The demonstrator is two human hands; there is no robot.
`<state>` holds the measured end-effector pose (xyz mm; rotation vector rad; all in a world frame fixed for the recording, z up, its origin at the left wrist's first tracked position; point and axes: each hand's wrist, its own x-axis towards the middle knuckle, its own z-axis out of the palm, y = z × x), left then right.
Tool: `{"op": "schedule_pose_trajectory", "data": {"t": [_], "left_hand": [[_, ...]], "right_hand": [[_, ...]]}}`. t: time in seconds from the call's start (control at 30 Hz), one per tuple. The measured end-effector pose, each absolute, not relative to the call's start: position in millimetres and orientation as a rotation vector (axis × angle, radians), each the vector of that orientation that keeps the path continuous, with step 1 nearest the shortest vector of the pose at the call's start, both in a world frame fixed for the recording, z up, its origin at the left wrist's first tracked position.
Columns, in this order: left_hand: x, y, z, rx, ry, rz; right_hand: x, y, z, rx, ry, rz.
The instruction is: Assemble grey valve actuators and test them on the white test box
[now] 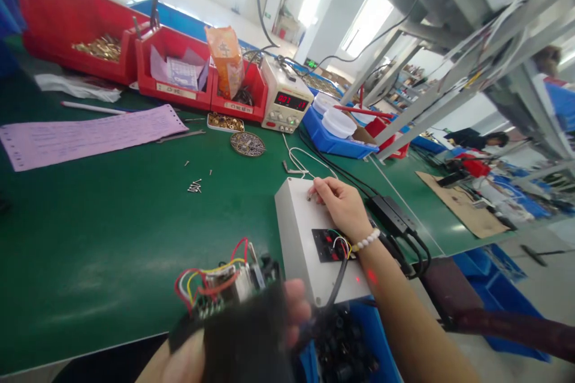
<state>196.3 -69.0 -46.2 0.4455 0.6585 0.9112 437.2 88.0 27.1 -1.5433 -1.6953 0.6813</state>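
Note:
My left hand (186, 358) grips a black device housing (245, 335) close to the camera, blurred at its near side. Out of its far end show a circuit board and red, white and yellow wires (193, 278). A black cable (338, 284) runs from near the housing to a black terminal panel on a grey box (294, 239). My right hand (344, 206), with a beaded bracelet, rests over the top of this box. Its thumb and fingertips pinch a small metal part that looks like a toggle switch (309, 197).
Several small screws (194, 186) lie on the green tabletop (135, 239). Behind stand a power supply (287, 99) with red digits, red bins (175, 72), a patterned metal disc (247, 144) and a pink sheet (94, 136). A blue crate (377, 341) of black parts sits below the edge.

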Motion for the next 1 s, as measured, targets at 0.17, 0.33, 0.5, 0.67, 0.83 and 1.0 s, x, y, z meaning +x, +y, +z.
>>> {"op": "schedule_pose_trajectory", "data": {"t": [0.17,0.33,0.5,0.67,0.83,1.0], "left_hand": [[189.2,-66.3,-12.6,-0.045,0.535,0.878],[195.6,-66.2,7.9,-0.165,0.637,0.938],[194.2,-68.3,0.7,-0.161,0.498,0.892],[196.0,-67.5,11.3,-0.167,0.578,0.935],[195.0,-67.6,10.0,-0.139,0.540,0.924],[191.2,-67.1,1.4,-0.144,0.465,0.874]], "right_hand": [[439.1,88.3,26.7,-1.527,-1.762,0.671],[439.4,90.7,24.5,-1.496,-1.781,0.659],[439.8,88.8,23.3,-1.484,-1.743,0.639],[439.0,89.7,24.6,-1.484,-1.764,0.668],[439.3,89.3,25.7,-1.483,-1.767,0.673],[439.0,89.0,25.1,-1.485,-1.770,0.672]]}}
